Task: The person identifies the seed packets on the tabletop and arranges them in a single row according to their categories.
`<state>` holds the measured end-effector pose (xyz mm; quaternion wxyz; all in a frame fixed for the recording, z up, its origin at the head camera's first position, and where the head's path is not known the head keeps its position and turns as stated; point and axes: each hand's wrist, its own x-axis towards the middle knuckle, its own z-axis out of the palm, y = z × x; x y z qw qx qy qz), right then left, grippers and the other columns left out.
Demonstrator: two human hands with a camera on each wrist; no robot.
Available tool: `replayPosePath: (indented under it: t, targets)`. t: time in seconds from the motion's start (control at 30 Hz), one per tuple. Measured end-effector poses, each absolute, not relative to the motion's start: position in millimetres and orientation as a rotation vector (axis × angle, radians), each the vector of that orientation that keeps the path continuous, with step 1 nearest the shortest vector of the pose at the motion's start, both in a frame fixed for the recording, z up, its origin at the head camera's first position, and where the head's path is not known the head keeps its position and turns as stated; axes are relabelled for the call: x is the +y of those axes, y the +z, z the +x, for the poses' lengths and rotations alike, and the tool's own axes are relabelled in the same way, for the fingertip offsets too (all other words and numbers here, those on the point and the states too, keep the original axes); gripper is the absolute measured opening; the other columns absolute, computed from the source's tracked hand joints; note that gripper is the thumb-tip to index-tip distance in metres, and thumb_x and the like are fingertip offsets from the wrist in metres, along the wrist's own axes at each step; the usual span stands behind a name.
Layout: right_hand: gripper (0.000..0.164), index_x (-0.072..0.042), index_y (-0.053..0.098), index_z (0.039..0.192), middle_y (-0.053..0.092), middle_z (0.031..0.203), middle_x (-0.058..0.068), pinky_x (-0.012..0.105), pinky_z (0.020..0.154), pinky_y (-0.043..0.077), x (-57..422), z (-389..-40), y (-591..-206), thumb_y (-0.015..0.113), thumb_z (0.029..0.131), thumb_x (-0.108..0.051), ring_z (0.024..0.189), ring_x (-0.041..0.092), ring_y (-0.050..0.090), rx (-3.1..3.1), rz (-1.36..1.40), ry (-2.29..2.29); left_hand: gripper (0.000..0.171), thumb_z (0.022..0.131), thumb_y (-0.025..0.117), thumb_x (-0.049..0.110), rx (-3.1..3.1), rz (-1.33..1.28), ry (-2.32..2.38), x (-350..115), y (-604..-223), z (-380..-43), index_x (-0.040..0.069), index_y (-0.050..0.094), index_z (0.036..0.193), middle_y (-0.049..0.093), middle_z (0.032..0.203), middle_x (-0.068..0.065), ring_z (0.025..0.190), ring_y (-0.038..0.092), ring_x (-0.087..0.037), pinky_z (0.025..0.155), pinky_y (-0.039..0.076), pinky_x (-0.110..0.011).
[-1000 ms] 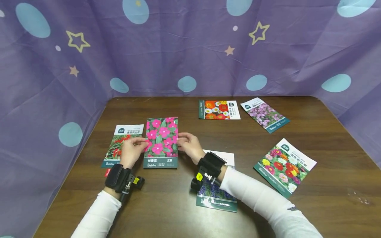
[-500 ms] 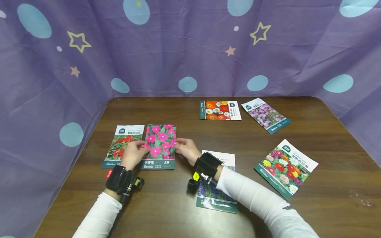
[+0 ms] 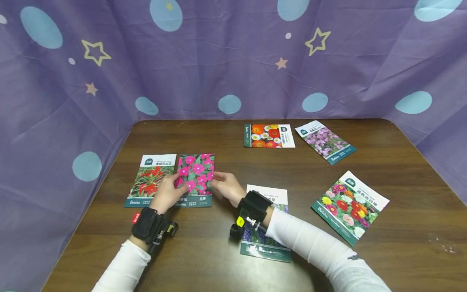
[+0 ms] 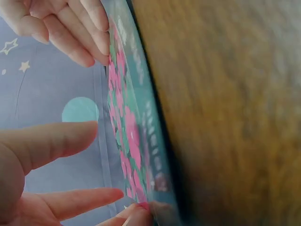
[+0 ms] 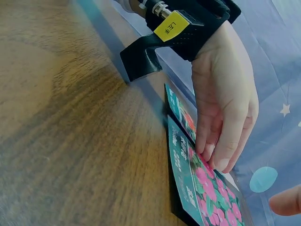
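Curtained-off indoor work spot: purple star-patterned curtain around wood-grain table; room type unclear.

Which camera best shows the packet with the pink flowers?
The head view: it shows the pink-flowered packet nearly whole, though the left hand covers part of its left side. The left wrist view shows it at a steep slant, partly blurred; the right wrist view shows it slanted and cut off at the bottom.
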<state>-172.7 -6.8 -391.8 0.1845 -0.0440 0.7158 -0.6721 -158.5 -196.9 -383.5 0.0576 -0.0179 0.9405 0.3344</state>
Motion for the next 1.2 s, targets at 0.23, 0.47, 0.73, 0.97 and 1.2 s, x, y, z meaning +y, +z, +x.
replayPosePath:
  t: [0.23,0.47,0.73,0.97,1.2]
  targets:
    - [0.052,0.015,0.033,0.132,0.047,0.127,0.030,0.038,0.100,0.038,-7.0,-169.1,-390.3,0.051,0.085,0.002,0.117,0.034,0.048,1.979,-0.224,-1.856,0.061,0.085,0.061,0.020,2.879,-0.015,0.920,-194.4,-382.8,-156.5,-0.018,0.038,0.128,0.038,0.128,-0.038,0.120,0.036,-0.048,0.100,0.032,-0.054]
    - [0.056,0.013,0.031,0.134,0.039,0.136,0.026,0.039,0.104,0.033,-6.6,-169.7,-391.1,0.053,0.085,-0.001,0.123,0.032,0.042,1.989,-0.282,-1.772,0.063,0.086,0.060,0.023,2.845,-0.036,0.889,-193.9,-384.4,-155.9,-0.015,0.036,0.131,0.032,0.132,-0.037,0.122,0.031,-0.048,0.101,0.028,-0.056]
    - [0.066,0.008,0.030,0.137,0.025,0.145,0.021,0.037,0.110,0.020,-4.9,-166.3,-394.0,0.059,0.080,-0.009,0.134,0.028,0.023,2.185,-0.408,-1.551,0.062,0.085,0.061,0.024,2.842,-0.046,0.868,-193.4,-385.9,-156.2,-0.014,0.039,0.129,0.031,0.134,-0.036,0.123,0.030,-0.049,0.100,0.028,-0.058]
    - [0.068,0.006,0.030,0.138,0.026,0.146,0.019,0.038,0.109,0.021,-5.1,-166.1,-393.5,0.060,0.080,-0.010,0.134,0.028,0.024,2.167,-0.399,-1.585,0.065,0.084,0.061,0.026,2.822,-0.045,0.893,-193.6,-385.3,-156.8,-0.013,0.038,0.131,0.030,0.135,-0.036,0.123,0.030,-0.049,0.099,0.029,-0.058]
    - [0.062,-0.003,0.037,0.138,0.030,0.145,0.017,0.044,0.105,0.030,4.8,-161.9,-376.3,0.061,0.083,-0.014,0.130,0.031,0.032,2.311,-0.661,-1.512,0.063,0.084,0.062,0.023,2.937,0.111,1.045,-183.3,-376.6,-149.0,-0.006,0.038,0.134,0.027,0.138,-0.032,0.125,0.027,-0.047,0.099,0.028,-0.060]
